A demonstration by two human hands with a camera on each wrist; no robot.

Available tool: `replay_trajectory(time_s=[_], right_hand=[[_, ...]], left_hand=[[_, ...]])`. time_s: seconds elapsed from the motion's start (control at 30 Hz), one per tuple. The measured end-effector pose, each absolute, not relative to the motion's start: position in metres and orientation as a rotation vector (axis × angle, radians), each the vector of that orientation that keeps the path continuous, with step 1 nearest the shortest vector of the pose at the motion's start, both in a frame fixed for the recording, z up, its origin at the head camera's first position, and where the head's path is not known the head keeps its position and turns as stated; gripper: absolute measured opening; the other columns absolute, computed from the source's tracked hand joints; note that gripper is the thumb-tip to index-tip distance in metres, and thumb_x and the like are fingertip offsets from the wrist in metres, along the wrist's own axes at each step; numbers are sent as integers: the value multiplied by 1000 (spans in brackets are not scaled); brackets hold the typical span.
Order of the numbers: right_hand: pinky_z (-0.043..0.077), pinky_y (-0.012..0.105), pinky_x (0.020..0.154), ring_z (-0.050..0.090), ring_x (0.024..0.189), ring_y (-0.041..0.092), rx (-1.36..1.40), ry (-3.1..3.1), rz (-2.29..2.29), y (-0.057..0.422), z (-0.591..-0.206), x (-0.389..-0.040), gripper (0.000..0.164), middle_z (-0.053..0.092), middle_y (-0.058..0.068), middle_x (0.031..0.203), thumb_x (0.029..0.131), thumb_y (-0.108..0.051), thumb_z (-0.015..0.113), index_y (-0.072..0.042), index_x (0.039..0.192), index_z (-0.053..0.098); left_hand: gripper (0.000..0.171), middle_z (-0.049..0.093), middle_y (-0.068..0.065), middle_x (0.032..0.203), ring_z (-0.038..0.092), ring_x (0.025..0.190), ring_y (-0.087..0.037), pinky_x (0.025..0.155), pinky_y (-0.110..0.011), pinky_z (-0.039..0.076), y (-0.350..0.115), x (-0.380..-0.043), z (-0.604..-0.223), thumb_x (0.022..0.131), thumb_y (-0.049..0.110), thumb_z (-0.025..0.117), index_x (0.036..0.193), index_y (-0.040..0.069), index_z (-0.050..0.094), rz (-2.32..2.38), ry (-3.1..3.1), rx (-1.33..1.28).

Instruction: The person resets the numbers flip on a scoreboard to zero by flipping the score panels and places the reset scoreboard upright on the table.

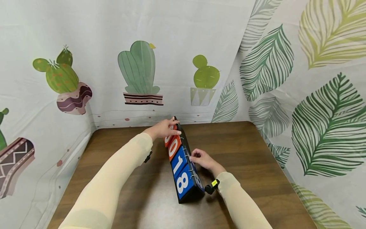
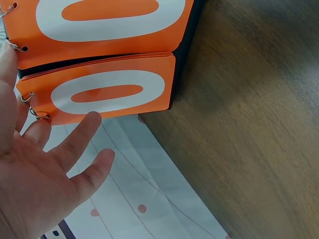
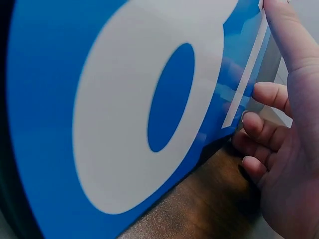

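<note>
A black flip scoreboard stands lengthwise on the table. Its left face carries orange number cards at the far end and blue cards reading 1 and 8 at the near end, hung on metal rings along the top. My left hand lies over the far end of the top edge, fingers spread; in the left wrist view its fingers are by the rings of an orange 0 card. On the other face, my right hand touches the top edge mid-length, other fingers loosely bent beside the blue cards.
The brown wooden table reaches back to a white cloth printed with cacti. To the right hangs a leaf-patterned cloth. Small dark cameras are strapped at the wrists.
</note>
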State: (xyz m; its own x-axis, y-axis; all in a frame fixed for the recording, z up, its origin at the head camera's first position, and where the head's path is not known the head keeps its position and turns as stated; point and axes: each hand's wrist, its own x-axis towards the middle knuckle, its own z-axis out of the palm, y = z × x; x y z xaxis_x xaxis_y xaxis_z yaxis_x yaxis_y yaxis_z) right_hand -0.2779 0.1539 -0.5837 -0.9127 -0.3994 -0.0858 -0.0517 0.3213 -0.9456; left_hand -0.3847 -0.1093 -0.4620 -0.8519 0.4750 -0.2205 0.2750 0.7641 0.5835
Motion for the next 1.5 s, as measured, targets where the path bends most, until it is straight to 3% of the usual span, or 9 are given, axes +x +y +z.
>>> replay_trajectory(time_s=[0.23, 0.5, 0.67, 0.8, 1.07, 1.2, 1.33, 1.4, 1.5], right_hand=[[40, 31, 76, 51, 88, 20, -332, 2332, -1663, 152, -591, -278, 21, 51, 3, 88, 99, -18, 68, -3, 98, 53], [49, 30, 74, 62, 87, 21, -115, 2393, -1665, 151, -591, -275, 32, 68, 7, 95, 92, -39, 77, -10, 96, 64], [52, 27, 68, 64, 78, 22, 57, 2393, -1700, 153, -587, -272, 39, 67, 8, 88, 87, -46, 81, -12, 88, 64], [53, 27, 70, 64, 84, 23, 156, 2301, -1760, 159, -584, -272, 37, 67, 8, 95, 86, -45, 82, -13, 88, 64], [56, 30, 80, 62, 104, 30, 314, 2027, -1944, 174, -573, -274, 34, 64, 18, 127, 92, -32, 77, -9, 116, 66], [52, 28, 69, 62, 94, 27, 391, 1927, -2069, 182, -562, -273, 40, 56, 19, 134, 95, -29, 73, -13, 131, 64], [46, 26, 62, 59, 88, 25, 462, 1781, -2266, 188, -546, -270, 37, 50, 19, 141, 99, -20, 67, -17, 135, 62], [48, 27, 68, 58, 98, 27, 470, 1697, -2359, 190, -538, -268, 37, 44, 19, 149, 102, -16, 62, -17, 139, 59], [52, 35, 89, 50, 123, 33, 458, 1589, -2456, 192, -525, -266, 43, 31, 19, 161, 103, -11, 55, -17, 146, 53]], left_hand=[[82, 10, -4, 175, 24, 158, -38, 123, -60, 31, -109, -384, -460, 92, 62, 67, 161, 31, 36, 765, 2616, 596], [80, 7, -3, 176, 26, 158, -38, 123, -58, 33, -108, -383, -461, 94, 58, 67, 162, 30, 34, 753, 2610, 580], [80, 8, -4, 176, 23, 159, -38, 123, -59, 33, -109, -381, -459, 94, 58, 68, 162, 30, 35, 779, 2606, 572], [82, 8, -3, 176, 24, 158, -38, 123, -58, 33, -109, -380, -458, 92, 61, 68, 162, 31, 35, 778, 2602, 579], [81, 9, -4, 176, 25, 158, -38, 122, -58, 34, -108, -379, -458, 94, 59, 67, 162, 30, 34, 776, 2609, 577], [80, 9, -4, 176, 23, 159, -38, 122, -58, 35, -108, -379, -459, 94, 58, 67, 162, 31, 34, 781, 2610, 571], [80, 8, -3, 176, 24, 158, -39, 121, -58, 37, -108, -379, -459, 94, 58, 67, 162, 32, 34, 792, 2603, 573], [80, 7, -4, 176, 26, 157, -39, 121, -58, 37, -108, -378, -459, 94, 58, 67, 162, 31, 33, 805, 2594, 576], [81, 6, -4, 176, 29, 156, -39, 121, -57, 37, -109, -378, -459, 94, 57, 68, 162, 31, 33, 819, 2583, 579]])
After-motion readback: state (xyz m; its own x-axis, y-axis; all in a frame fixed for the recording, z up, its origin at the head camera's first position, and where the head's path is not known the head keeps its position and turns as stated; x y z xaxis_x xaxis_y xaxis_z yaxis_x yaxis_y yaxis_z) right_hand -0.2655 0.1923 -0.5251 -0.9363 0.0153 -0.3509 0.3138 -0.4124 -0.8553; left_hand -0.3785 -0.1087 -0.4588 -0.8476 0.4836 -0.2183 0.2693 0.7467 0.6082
